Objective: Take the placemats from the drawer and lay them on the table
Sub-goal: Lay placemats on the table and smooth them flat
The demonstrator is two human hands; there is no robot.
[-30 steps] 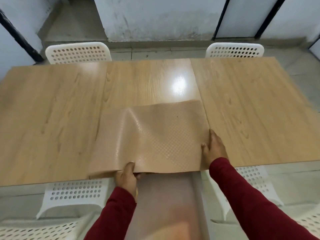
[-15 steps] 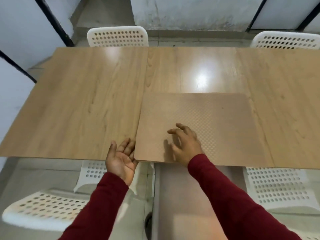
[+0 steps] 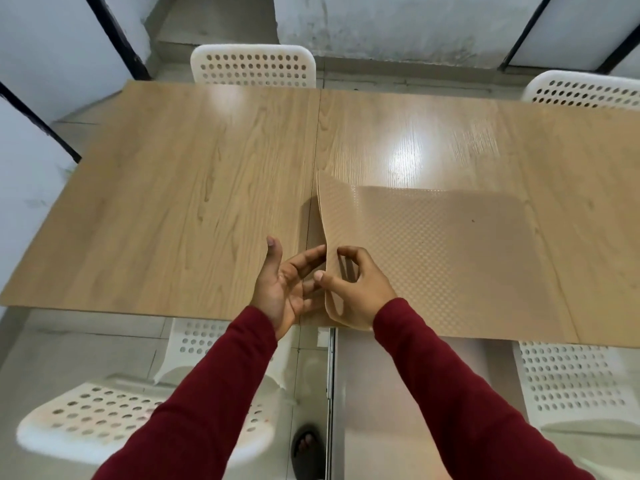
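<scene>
A tan, dimpled stack of placemats [image 3: 436,258] lies on the near right part of the wooden table [image 3: 194,209]. Its left edge is lifted and curled up off the table. My right hand [image 3: 353,289] pinches that raised edge between thumb and fingers. My left hand [image 3: 287,282] is just left of it, palm turned up, with straight fingers reaching under the lifted edge. The open drawer [image 3: 398,393] sticks out below the table's near edge, blurred, and I cannot make out what is in it.
White perforated chairs stand around the table: one at the far side [image 3: 252,65], one far right [image 3: 585,90], one near left [image 3: 104,420], one near right [image 3: 575,379]. A sandalled foot [image 3: 306,448] is on the floor below. The table's left half is bare wood.
The mat lay flat half a second ago with both hands near its front edge. Now my right hand has lifted its left edge and my left hand has moved in beside it.
</scene>
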